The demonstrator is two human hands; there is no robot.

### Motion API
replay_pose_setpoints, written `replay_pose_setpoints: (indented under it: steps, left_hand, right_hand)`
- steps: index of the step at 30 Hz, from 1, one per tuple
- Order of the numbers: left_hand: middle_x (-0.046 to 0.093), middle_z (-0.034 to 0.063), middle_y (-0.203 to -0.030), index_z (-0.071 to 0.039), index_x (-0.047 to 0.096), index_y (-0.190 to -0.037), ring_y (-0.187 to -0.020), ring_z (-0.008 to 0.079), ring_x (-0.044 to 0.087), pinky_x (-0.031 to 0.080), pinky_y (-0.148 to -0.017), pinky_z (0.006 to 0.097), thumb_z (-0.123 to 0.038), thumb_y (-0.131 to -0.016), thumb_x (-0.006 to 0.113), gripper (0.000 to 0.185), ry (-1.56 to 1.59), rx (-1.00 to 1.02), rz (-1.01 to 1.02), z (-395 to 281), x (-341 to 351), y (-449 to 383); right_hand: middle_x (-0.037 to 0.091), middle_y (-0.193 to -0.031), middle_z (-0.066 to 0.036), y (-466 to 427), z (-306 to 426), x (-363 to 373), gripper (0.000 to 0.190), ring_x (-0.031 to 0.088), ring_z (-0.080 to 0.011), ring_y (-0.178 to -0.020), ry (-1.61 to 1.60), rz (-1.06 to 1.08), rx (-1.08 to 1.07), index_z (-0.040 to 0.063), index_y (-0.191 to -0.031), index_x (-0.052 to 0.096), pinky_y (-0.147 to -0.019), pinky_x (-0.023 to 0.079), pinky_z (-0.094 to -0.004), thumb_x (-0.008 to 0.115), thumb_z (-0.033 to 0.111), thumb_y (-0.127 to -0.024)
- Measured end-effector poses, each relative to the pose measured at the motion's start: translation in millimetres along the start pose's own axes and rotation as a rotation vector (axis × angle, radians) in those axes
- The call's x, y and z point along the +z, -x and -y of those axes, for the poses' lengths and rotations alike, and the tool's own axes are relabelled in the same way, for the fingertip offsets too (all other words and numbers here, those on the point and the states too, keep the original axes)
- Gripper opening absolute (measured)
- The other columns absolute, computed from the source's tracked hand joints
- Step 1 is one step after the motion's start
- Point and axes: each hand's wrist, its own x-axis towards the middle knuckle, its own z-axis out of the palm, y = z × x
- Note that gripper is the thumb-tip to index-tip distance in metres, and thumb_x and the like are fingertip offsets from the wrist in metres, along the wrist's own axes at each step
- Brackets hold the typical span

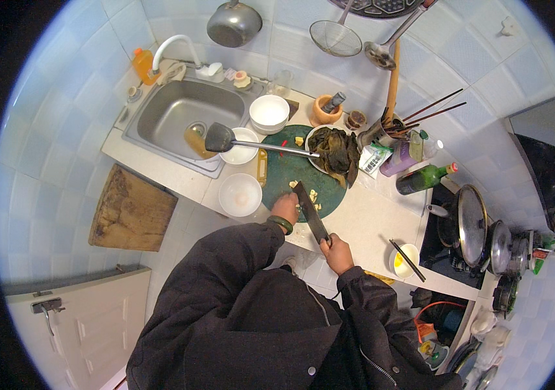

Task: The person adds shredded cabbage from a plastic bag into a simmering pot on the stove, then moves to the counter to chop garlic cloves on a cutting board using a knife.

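My right hand (338, 254) grips the handle of a dark-bladed cleaver (310, 213). Its blade slants across the near part of a round green cutting board (282, 170). Just left of the blade, my left hand (285, 208), with a dark green bangle (281, 224) at the wrist, holds down a pale food piece on the board; the fingers mostly hide it. Chopped pale pieces (313, 196), perhaps garlic, lie right of the blade. Farther back on the board are a yellow chunk (299, 141) and red bits (284, 143).
A plate of dark leafy vegetable (333, 153) overlaps the board; a spatula (267, 146) spans from it to a white bowl (239, 152). Nearer stands another white bowl (240, 195). The sink (185, 107) is left. At right are a green bottle (423, 179) and an egg bowl (398, 273) with chopsticks (411, 263).
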Motion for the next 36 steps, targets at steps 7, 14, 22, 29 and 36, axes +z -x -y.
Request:
replay_pose_setpoints:
  steps: [7, 14, 22, 29, 36]
  left_hand:
    - [0.060, 0.0193, -0.087, -0.003, 0.060, -0.091, -0.085, 0.0387, 0.058, 0.047, -0.075, 0.0464, -0.005, -0.072, 0.065, 0.019, 0.080, -0.031, -0.136, 7, 9, 6]
    - [0.060, 0.0183, -0.086, -0.001, 0.060, -0.088, -0.083, 0.0378, 0.057, 0.047, -0.073, 0.0463, -0.009, -0.075, 0.064, 0.015, 0.086, -0.008, -0.092, 16, 16, -1]
    - [0.059, 0.0182, -0.083, -0.002, 0.059, -0.079, -0.083, 0.0380, 0.058, 0.047, -0.073, 0.0464, -0.009, -0.073, 0.066, 0.011, 0.038, -0.045, -0.107, 7, 14, 3]
    - [0.062, 0.0193, -0.083, -0.003, 0.063, -0.080, -0.080, 0.0384, 0.060, 0.049, -0.071, 0.0476, -0.015, -0.076, 0.064, 0.012, -0.035, -0.128, -0.070, 6, 13, 0]
    - [0.058, 0.0226, -0.081, -0.002, 0.060, -0.076, -0.077, 0.0410, 0.057, 0.046, -0.066, 0.0497, -0.011, -0.080, 0.055, 0.011, -0.019, -0.101, -0.063, 10, 10, 2]
  right_hand:
    - [0.061, -0.066, -0.021, 0, -5, 4, 0.027, 0.061, -0.0388, -0.062, -0.012, -0.025, -0.010, -0.002, -0.079, 0.053, -0.055, 0.048, -0.0450, 0.060, 0.023, -0.085]
    - [0.061, -0.065, -0.021, 0, -5, 3, 0.027, 0.061, -0.0389, -0.062, -0.018, -0.007, -0.002, -0.002, -0.079, 0.053, -0.055, 0.048, -0.0445, 0.060, 0.024, -0.085]
    - [0.060, -0.064, -0.021, 2, -1, -1, 0.028, 0.061, -0.0391, -0.062, -0.006, -0.009, 0.007, -0.001, -0.078, 0.052, -0.055, 0.047, -0.0455, 0.060, 0.024, -0.086]
    - [0.060, -0.064, -0.021, -1, 1, -1, 0.028, 0.061, -0.0398, -0.063, 0.058, -0.013, -0.027, 0.000, -0.077, 0.051, -0.057, 0.048, -0.0470, 0.058, 0.025, -0.086]
    - [0.061, -0.066, -0.022, -1, 1, -1, 0.026, 0.062, -0.0400, -0.063, 0.106, 0.022, -0.002, 0.000, -0.080, 0.053, -0.058, 0.049, -0.0472, 0.058, 0.025, -0.086]
